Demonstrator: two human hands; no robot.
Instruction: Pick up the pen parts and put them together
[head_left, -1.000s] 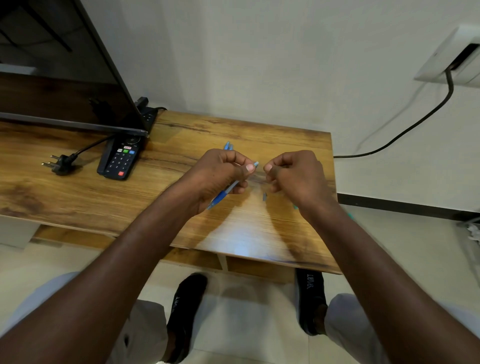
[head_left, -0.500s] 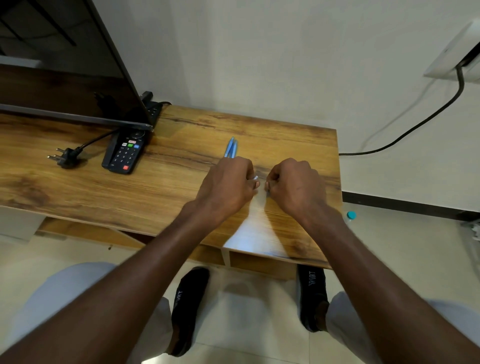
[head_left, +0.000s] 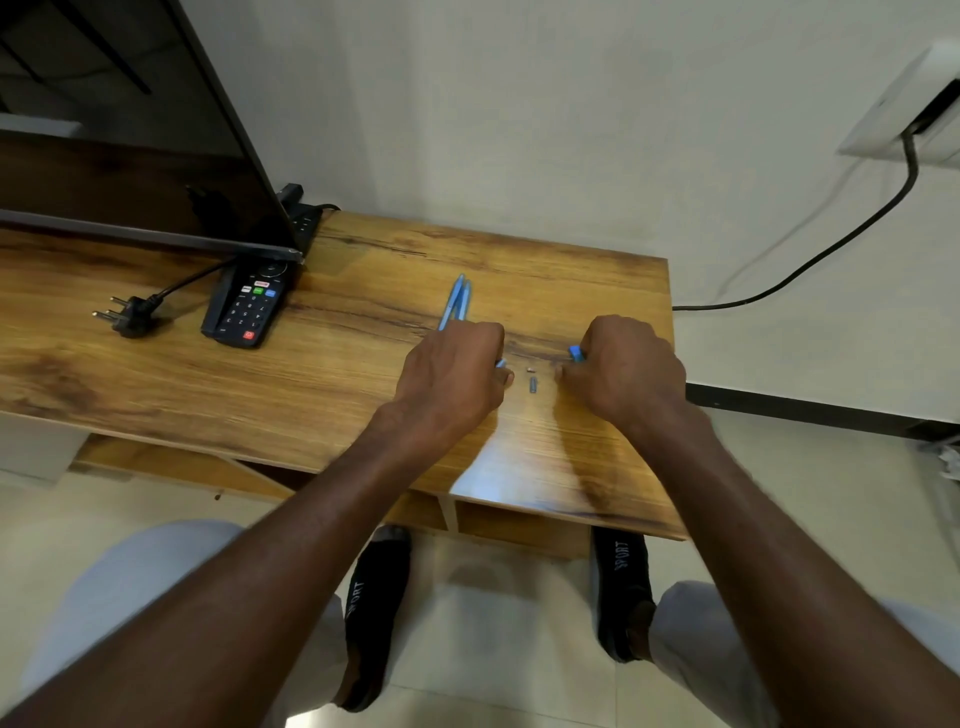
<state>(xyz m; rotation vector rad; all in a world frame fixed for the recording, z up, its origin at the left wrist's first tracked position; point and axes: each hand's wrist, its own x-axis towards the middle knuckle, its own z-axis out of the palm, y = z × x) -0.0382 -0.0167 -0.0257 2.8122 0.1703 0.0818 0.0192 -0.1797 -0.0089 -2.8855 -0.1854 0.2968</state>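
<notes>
Here, item by item, from the hands outward:

- Blue pen piece (head_left: 575, 353): small light-blue part, pinched at the fingertips of the right hand (head_left: 623, 371), just above the table top near its right edge
- Right hand: knuckles up, fingers curled round the blue piece, low over the wood
- Left hand (head_left: 452, 376): knuckles up, fingers curled inward; a sliver of blue, the pen tip (head_left: 500, 363), shows at its fingertips, so it grasps a pen body mostly hidden under the hand
- Small grey part (head_left: 532, 385): short slim piece lying on the table between the two hands, touching neither
- Tiny part (head_left: 530, 370): lies just beyond the grey one, too small to identify
- Two blue pens (head_left: 457, 301): lying side by side on the table, just beyond the left hand, their near ends hidden behind it
- Wooden table (head_left: 311, 395): low, grain running left to right, open shelf beneath
- Remote control (head_left: 249, 306): black with coloured buttons, left of the pens, partly under the screen's edge
- Screen (head_left: 130, 156): dark, standing at the table's left rear
- Loose plug (head_left: 130, 314): black, three pins, lying left of the remote
- Power strip (head_left: 304, 218): black, behind the screen by the wall
- Black cable (head_left: 831, 244): runs along the wall to the wall socket (head_left: 904, 114) at upper right
</notes>
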